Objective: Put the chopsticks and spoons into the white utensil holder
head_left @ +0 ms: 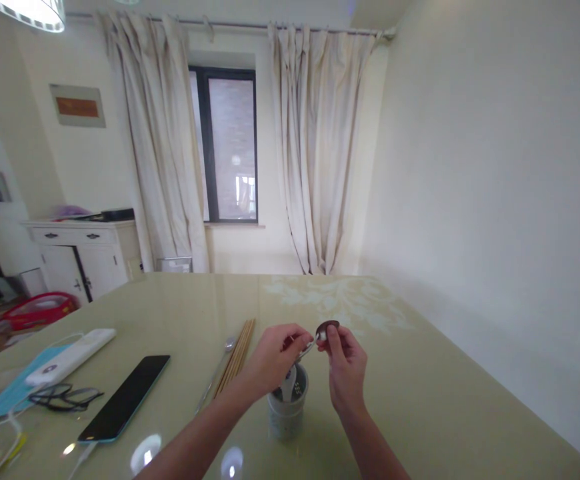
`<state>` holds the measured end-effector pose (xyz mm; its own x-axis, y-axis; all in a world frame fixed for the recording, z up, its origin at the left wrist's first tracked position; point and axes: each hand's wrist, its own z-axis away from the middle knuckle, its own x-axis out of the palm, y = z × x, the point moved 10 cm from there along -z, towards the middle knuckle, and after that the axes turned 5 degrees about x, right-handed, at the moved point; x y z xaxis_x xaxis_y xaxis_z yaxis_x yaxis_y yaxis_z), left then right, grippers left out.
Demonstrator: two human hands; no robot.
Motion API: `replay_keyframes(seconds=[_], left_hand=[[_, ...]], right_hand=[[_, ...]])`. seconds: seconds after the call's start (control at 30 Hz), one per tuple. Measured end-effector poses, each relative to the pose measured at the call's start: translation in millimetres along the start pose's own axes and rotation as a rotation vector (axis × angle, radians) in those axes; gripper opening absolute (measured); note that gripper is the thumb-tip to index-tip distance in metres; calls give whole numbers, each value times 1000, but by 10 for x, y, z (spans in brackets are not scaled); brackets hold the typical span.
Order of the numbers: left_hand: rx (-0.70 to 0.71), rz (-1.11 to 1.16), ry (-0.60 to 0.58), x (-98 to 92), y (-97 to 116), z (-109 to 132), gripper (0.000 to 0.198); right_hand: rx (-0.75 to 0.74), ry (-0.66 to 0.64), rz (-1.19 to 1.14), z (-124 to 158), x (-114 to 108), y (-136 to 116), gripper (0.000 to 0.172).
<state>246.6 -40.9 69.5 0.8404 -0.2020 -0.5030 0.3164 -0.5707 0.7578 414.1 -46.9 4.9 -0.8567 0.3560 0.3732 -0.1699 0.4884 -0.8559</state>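
Observation:
Above the table, my left hand (276,357) is closed on the thin silvery handle of a metal spoon. The spoon's rounded, dark-reflecting bowl (328,328) is pinched between the thumb and fingers of my right hand (347,370). Both hands seem to grip the same spoon, though fingers cover part of it. Just below them stands a grey utensil holder (286,425) with a pale spoon (288,387) upright in it. Left of my left hand lie several wooden chopsticks (236,357) beside a long-handled metal spoon (229,345).
A black-screened phone (126,399) with a cable lies at left. Beyond it are eyeglasses (65,398), a white power strip (73,357) and a blue face mask (17,383). The glossy table (420,400) runs toward the right wall.

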Motion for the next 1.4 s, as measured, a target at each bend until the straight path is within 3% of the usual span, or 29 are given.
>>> replay_keyframes(seconds=[0.17,0.3,0.43,0.57,0.67,0.83,1.0,1.1,1.17,1.23,1.3,1.4], left_hand=[[-47,103,-32,38,-87,76,28],[-68,57,88,-284,-285,98,30],[-210,-79,285,-954,-989,253,44],[-410,-287,342,-1438,-1730,568,43],[-474,-327,346,-1520,-1988,744,34],[-490,-351,352,-1419,-2088,850,20],[-436,-388,375,-1391,-2026,854,21],[-363,-383,380,-1308,-1752,735,24],[-267,-338,315,-1103,-1413,571,28],[-111,-284,145,-731,-965,372,34],[-6,-374,-27,-360,-569,238,29],[-10,-609,-215,9,-319,142,16]], right_hand=[[30,-75,-7,76,125,-7,38],[62,-140,-20,95,204,21,39],[79,-142,2,66,200,91,44],[56,-141,33,45,199,137,43],[71,-153,36,42,208,200,45],[73,-158,64,35,193,243,47],[102,-184,109,15,207,318,48],[142,-260,157,41,289,414,53],[168,-325,186,89,360,467,57],[195,-385,202,151,426,496,58],[224,-456,187,222,500,500,58],[248,-577,148,323,611,479,60]])
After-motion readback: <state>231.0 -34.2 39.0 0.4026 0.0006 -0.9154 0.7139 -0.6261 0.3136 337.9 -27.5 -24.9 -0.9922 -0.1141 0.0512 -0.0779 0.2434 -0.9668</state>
